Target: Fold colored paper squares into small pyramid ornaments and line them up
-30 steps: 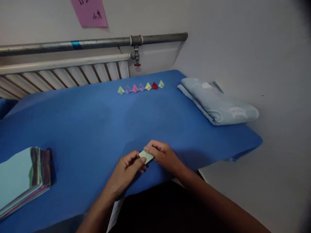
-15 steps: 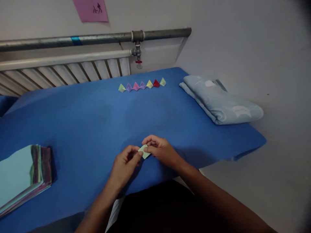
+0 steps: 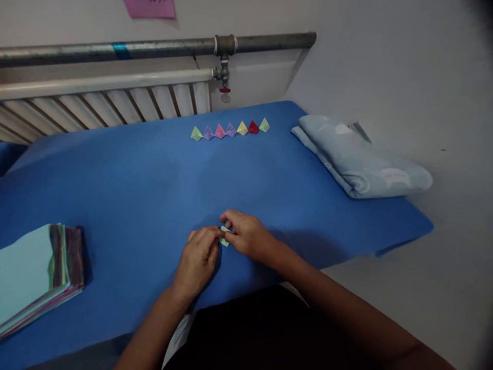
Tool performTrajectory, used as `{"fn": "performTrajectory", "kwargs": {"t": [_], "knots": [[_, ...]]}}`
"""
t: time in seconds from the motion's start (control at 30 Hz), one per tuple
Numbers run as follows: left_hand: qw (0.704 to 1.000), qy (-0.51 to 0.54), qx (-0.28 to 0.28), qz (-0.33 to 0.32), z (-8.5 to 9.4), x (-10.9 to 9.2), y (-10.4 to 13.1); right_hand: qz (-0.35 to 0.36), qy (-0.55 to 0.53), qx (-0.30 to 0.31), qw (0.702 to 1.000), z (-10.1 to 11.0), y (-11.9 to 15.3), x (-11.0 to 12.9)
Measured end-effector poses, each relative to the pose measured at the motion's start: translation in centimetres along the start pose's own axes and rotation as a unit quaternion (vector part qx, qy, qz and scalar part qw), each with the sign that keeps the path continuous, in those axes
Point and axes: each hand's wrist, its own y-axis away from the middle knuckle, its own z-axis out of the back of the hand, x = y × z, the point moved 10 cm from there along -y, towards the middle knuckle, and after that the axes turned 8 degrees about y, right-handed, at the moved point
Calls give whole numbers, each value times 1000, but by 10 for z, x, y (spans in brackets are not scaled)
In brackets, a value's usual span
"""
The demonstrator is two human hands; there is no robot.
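Observation:
Between my hands is a small piece of pale green folded paper (image 3: pixel 224 241), partly hidden by my fingers. My left hand (image 3: pixel 197 257) is closed with its fingertips at the paper's left and upper edge. On the other side, my right hand (image 3: pixel 246 234) pinches it, thumb on the near face. Toward the far edge of the blue-covered table (image 3: pixel 154 180), several small folded paper pieces stand in a row: a green one (image 3: pixel 196 134) at the left end, then purple, pink, purple, yellow, a red one (image 3: pixel 253 127), and another green one (image 3: pixel 264 125).
A stack of coloured paper sheets (image 3: pixel 31 272) lies at the left. Folded light-blue patterned cloth (image 3: pixel 362 159) rests at the right, close to the wall. Behind the table are a white radiator (image 3: pixel 115 105), a metal pipe (image 3: pixel 173 48) and a red-handled valve (image 3: pixel 225 90).
My left hand has turned over, its fingers now closing over the green paper, which shows less. My right hand has shifted slightly left. The whole view has tilted a little downward.

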Motion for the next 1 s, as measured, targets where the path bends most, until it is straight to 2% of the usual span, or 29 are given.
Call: {"fn": "performTrajectory", "kwargs": {"t": [0.17,0.33,0.4,0.5,1.0], "knots": [[999,-19,25,2,-3,0,-3,39,41,-6,998,6,10,1],[998,-37,49,-3,-3,-4,-4,137,41,1,990,7,25,12],[997,-41,59,-11,-4,-7,-3,154,59,6,986,6,28,12],[997,-42,58,-15,-3,-8,-2,159,85,25,983,-1,31,10],[998,-43,32,-30,-2,-1,-2,164,162,44,972,-10,29,8]]}}
